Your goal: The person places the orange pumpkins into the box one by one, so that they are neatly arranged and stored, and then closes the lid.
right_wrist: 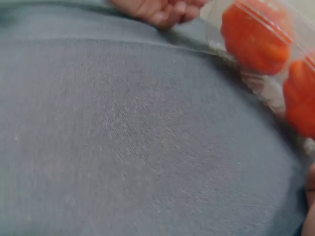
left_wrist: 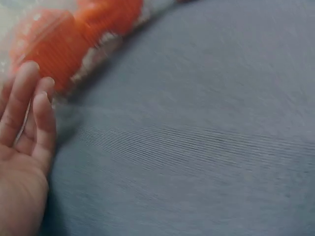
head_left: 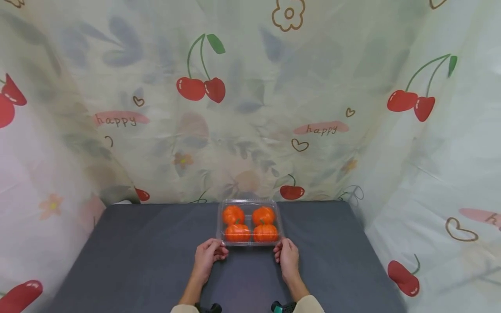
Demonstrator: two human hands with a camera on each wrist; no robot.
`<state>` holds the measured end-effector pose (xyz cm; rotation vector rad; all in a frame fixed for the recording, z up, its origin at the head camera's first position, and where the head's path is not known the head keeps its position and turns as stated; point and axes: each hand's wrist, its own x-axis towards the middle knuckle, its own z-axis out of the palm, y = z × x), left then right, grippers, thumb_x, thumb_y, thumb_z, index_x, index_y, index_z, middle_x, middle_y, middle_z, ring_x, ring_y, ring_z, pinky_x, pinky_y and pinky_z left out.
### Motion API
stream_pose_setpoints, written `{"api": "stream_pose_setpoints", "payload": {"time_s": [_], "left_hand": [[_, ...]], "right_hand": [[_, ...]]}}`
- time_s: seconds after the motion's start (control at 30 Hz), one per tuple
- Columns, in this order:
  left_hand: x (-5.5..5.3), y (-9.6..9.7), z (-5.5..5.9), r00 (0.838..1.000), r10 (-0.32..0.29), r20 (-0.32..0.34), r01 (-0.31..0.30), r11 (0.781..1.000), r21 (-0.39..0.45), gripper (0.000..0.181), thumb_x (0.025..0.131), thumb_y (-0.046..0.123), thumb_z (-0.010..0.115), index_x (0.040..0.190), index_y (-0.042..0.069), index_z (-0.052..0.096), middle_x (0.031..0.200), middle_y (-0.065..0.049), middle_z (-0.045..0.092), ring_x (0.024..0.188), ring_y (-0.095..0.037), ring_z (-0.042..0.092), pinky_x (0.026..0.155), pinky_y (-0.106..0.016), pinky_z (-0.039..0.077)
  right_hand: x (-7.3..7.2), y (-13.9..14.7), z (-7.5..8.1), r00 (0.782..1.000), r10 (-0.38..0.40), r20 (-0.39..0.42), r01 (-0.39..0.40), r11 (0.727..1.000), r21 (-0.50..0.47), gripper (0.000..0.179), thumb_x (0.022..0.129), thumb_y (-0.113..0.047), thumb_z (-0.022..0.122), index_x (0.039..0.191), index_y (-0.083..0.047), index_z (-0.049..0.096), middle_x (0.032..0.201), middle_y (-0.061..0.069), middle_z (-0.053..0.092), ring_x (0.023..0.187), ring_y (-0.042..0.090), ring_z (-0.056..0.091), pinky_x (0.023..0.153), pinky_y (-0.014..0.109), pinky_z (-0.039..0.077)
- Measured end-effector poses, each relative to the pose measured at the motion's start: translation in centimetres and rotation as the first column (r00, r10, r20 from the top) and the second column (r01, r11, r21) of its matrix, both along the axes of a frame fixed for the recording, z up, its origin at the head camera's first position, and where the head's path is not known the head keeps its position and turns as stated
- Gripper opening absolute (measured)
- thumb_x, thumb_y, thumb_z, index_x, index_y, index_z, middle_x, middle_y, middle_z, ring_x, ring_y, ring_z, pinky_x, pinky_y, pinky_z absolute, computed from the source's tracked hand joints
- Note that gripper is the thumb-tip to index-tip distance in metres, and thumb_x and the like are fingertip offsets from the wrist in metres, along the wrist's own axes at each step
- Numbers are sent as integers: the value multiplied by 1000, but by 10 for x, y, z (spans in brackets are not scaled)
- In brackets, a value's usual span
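A clear plastic clamshell box (head_left: 250,244) stands at the far middle of the table. Inside it several small orange pumpkins (head_left: 237,233) with green stems sit in two rows. My left hand (head_left: 206,257) pinches the box's near left corner, its other fingers loosely bent. At the near right corner, my right hand (head_left: 288,260) holds the edge between thumb and fingers. The left wrist view shows left fingers (left_wrist: 45,118) beside the box's edge, the thumb out of sight. Only a sliver of the right hand (right_wrist: 310,211) appears in the right wrist view.
Dark grey cloth (head_left: 156,256) covers the table. A printed curtain (head_left: 242,130) with cherries and flowers hangs behind it and along both sides. The box's far side lies close to the back curtain. Dark straps (head_left: 211,308) circle the wrists.
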<state>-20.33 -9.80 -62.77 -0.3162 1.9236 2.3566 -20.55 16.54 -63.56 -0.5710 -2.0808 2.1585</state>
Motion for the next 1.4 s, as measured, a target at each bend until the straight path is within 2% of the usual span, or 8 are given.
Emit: {"api": "stream_pose_setpoints", "payload": {"time_s": [0.07, 0.13, 0.23, 0.4, 0.67, 0.87, 1.03, 1.4], "left_hand": [[2, 1, -5, 999, 1, -38, 0, 1000, 10, 26, 100, 14, 59, 95, -11, 66, 69, -2, 71, 66, -14, 70, 64, -29, 60], [3, 2, -8, 998, 17, -53, -15, 999, 31, 26, 100, 14, 59, 94, -11, 66, 68, -1, 70, 66, -14, 70, 65, -29, 60], [4, 1, -11, 997, 34, -71, -31, 998, 52, 28, 102, 15, 57, 94, -12, 64, 69, -1, 69, 66, -14, 69, 66, -29, 59], [4, -2, -11, 997, 30, -71, -26, 998, 60, 27, 102, 13, 55, 94, -11, 64, 74, -4, 69, 67, -14, 69, 66, -29, 59], [-1, -4, -11, 1000, 17, -23, -17, 999, 38, 28, 102, 14, 53, 97, -12, 64, 74, -3, 69, 69, -16, 70, 67, -31, 59], [-2, -5, -11, 1000, 15, 1, -15, 999, 37, 24, 101, 12, 52, 94, -7, 65, 72, -2, 68, 70, -17, 69, 68, -31, 59], [-3, -5, -12, 1000, 12, 27, -14, 999, 53, 23, 99, 11, 51, 91, -4, 66, 71, -2, 68, 69, -16, 69, 67, -30, 58], [-4, -6, -12, 1000, 9, 22, -11, 998, 68, 22, 99, 10, 51, 90, -4, 66, 70, -2, 67, 69, -16, 69, 67, -30, 58]], "right_hand": [[0, -3, -2, 999, -37, -1, 37, 999, 23, 32, 105, -22, 41, 81, -7, 58, 65, -2, 57, 51, 9, 47, 45, 22, 44], [0, -3, -4, 999, -37, -13, 37, 999, 26, 32, 105, -21, 41, 82, -7, 58, 66, -1, 57, 51, 9, 47, 45, 22, 43], [3, -1, -4, 999, 4, -43, -4, 1000, -4, 31, 104, -18, 41, 84, -3, 59, 66, 1, 58, 50, 9, 47, 43, 21, 43], [6, 5, -5, 994, 70, -83, -75, 995, -60, 27, 101, -13, 43, 87, 4, 60, 68, 4, 60, 52, 10, 50, 44, 21, 44], [4, 6, -4, 996, 71, -48, -73, 997, -41, 23, 100, -11, 47, 92, 5, 62, 71, 3, 61, 54, 10, 52, 47, 22, 47], [1, 9, -8, 998, 64, -4, -64, 993, -96, 21, 101, -13, 50, 90, -1, 64, 69, 0, 62, 55, 10, 52, 48, 22, 47], [3, 10, -9, 998, 69, -11, -70, 990, -123, 19, 100, -10, 50, 89, -1, 63, 68, 0, 62, 55, 10, 51, 48, 21, 46], [4, 13, -5, 994, 110, -8, -110, 987, -115, 19, 100, -11, 51, 88, -5, 63, 68, -1, 62, 55, 9, 51, 49, 20, 46]]}}
